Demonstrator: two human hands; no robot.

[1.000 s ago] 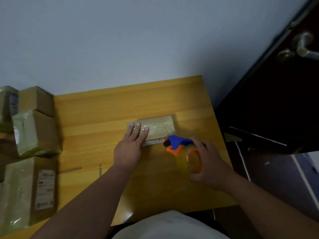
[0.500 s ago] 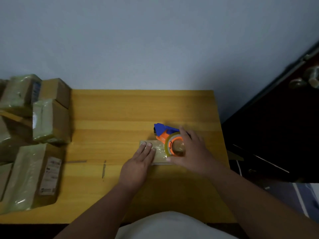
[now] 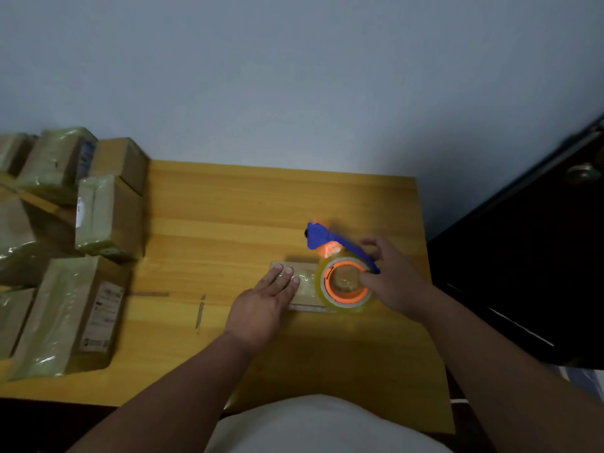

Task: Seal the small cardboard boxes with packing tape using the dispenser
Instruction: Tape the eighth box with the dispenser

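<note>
The left hand [image 3: 261, 305] presses flat-fingered on a small box [image 3: 299, 282], already glossy with tape; the right hand [image 3: 392, 282] grips the tape dispenser [image 3: 340, 273] over it; taped boxes [image 3: 98, 220] crowd the surface [image 3: 228, 207], so most work looks done.

My left hand [image 3: 261, 308] and the tape roll [image 3: 346, 286] of the dispenser [image 3: 330, 245] cover most of the small box [image 3: 302, 273], so I can't tell how its flaps lie. The dispenser's front end is smeared with blur, and my right hand [image 3: 392, 279] hides its handle. The stacked boxes [image 3: 65, 289] run off the left edge, their labels too small to read.
</note>
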